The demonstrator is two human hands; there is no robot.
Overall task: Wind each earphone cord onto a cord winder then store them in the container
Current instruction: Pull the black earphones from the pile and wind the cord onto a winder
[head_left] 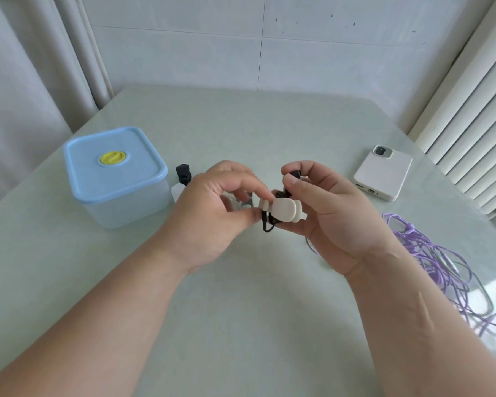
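Note:
A cream cord winder [281, 211] with black earphone cord [267, 226] on it is held above the middle of the table between both hands. My left hand [212, 213] pinches its left end with thumb and forefinger. My right hand [324, 207] grips its right end, and a black earbud [296, 174] shows between thumb and forefinger. A small loop of black cord hangs below the winder. The clear container [143, 207] with a blue lid [113, 163] stands shut at the left.
A black cord winder [183, 173] and a white one [177, 191] lie beside the container. Tangled purple earphone cords [441, 267] sprawl at the right. A white phone [382, 176] lies face down at the back right. A curtain hangs left, a radiator right.

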